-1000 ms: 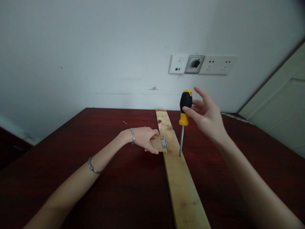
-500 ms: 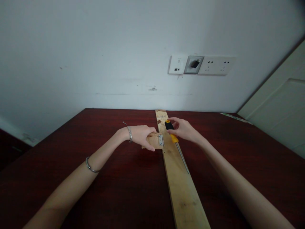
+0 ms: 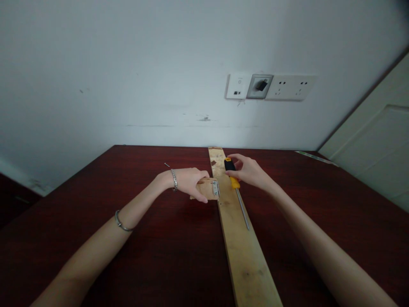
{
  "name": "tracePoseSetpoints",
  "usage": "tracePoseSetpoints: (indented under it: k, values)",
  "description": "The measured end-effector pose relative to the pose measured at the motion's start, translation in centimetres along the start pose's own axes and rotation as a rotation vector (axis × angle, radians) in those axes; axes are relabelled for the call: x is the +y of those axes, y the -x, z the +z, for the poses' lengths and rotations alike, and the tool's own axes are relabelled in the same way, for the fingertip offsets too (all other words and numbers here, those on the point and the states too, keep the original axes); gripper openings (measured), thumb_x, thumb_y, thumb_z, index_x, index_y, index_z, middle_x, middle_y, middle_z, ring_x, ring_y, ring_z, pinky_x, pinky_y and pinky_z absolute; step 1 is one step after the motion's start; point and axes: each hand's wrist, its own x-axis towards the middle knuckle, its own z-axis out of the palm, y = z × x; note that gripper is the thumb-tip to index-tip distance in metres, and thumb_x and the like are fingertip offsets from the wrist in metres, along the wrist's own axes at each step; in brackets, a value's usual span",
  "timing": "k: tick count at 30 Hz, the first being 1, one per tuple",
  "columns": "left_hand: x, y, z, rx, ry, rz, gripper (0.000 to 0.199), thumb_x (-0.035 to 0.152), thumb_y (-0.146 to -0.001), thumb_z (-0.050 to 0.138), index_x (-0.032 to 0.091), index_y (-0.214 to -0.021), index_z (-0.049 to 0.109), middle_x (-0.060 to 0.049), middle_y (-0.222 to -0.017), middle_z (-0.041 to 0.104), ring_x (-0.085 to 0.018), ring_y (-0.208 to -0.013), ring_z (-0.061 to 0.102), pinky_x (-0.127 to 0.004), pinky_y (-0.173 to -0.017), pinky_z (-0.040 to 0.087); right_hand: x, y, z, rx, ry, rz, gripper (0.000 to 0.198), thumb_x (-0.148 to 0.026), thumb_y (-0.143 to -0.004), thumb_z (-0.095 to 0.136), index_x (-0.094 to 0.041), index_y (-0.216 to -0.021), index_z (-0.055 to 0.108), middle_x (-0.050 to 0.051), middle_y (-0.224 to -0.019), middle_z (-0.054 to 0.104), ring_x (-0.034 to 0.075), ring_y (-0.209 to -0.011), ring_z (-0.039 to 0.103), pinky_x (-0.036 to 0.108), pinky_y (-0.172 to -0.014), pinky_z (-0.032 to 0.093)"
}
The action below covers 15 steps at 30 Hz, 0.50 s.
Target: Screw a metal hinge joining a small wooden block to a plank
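My left hand (image 3: 192, 182) is closed around a short wooden block (image 3: 206, 190), whose right end meets the left edge of a long wooden board (image 3: 243, 251). A small metal bracket (image 3: 215, 188) sits on the block's right end. My right hand (image 3: 245, 169) grips a screwdriver (image 3: 235, 182) by its yellow and black handle, thumb and fingers on either side. The screwdriver's metal shaft points down toward me over the board, its tip near the board's right edge. Whether the shaft touches the board I cannot tell.
A small screw (image 3: 166, 164) lies on the dark red table (image 3: 143, 256) beyond my left wrist. The white wall (image 3: 159, 76) with sockets (image 3: 289, 88) borders the table's far edge. A pale strip (image 3: 316, 158) lies at the far right, near a white door (image 3: 380, 128).
My right hand has shifted slightly right and away from me with the screwdriver. The screwdriver's tip has swung a little to the left. My left hand stays on the block.
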Motion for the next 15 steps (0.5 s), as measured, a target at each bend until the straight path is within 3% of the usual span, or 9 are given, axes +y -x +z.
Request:
tracePoseSetpoints:
  k: [4,8,11,15]
  values:
    - [0.3,0.0,-0.1,-0.018,-0.021,-0.009,0.064,0.059,-0.064,0.071,0.016,-0.108,0.054,-0.004,-0.085,0.068,-0.017,-0.073,0.061,-0.025,-0.064,0.040,-1.3,0.4,-2.3,0.130,-0.147,-0.028,0.054,-0.034,-0.069,0.072,-0.018,-0.119,0.060,0.005,-0.080,0.068,0.018,-0.068,0.063,0.031,-0.062,0.052]
    - [0.6,0.1,-0.2,-0.028,-0.043,-0.015,0.064,0.062,-0.064,0.070,0.016,-0.106,0.056,-0.004,-0.082,0.068,-0.017,-0.070,0.061,-0.025,-0.062,0.040,-3.1,1.1,-3.7,0.326,-0.408,-0.116,0.067,-0.034,-0.070,0.072,-0.020,-0.131,0.048,0.005,-0.091,0.066,0.017,-0.068,0.064,0.031,-0.059,0.054]
    - [0.7,0.1,-0.1,-0.018,-0.067,-0.014,0.064,0.063,-0.064,0.070,0.015,-0.105,0.057,-0.005,-0.082,0.068,-0.017,-0.067,0.060,-0.024,-0.060,0.039,-4.3,1.6,-3.8,0.459,-0.445,-0.225,0.067,-0.034,-0.072,0.071,-0.028,-0.133,0.044,0.004,-0.101,0.062,0.015,-0.069,0.063,0.031,-0.060,0.057]
    - [0.6,0.1,-0.1,0.001,-0.084,-0.012,0.066,0.064,-0.064,0.069,0.014,-0.105,0.058,-0.006,-0.082,0.068,-0.016,-0.065,0.059,-0.024,-0.058,0.038,-5.1,2.1,-3.9,0.529,-0.405,-0.343,0.065,-0.034,-0.073,0.072,-0.030,-0.132,0.044,0.004,-0.107,0.060,0.016,-0.076,0.063,0.032,-0.067,0.059]
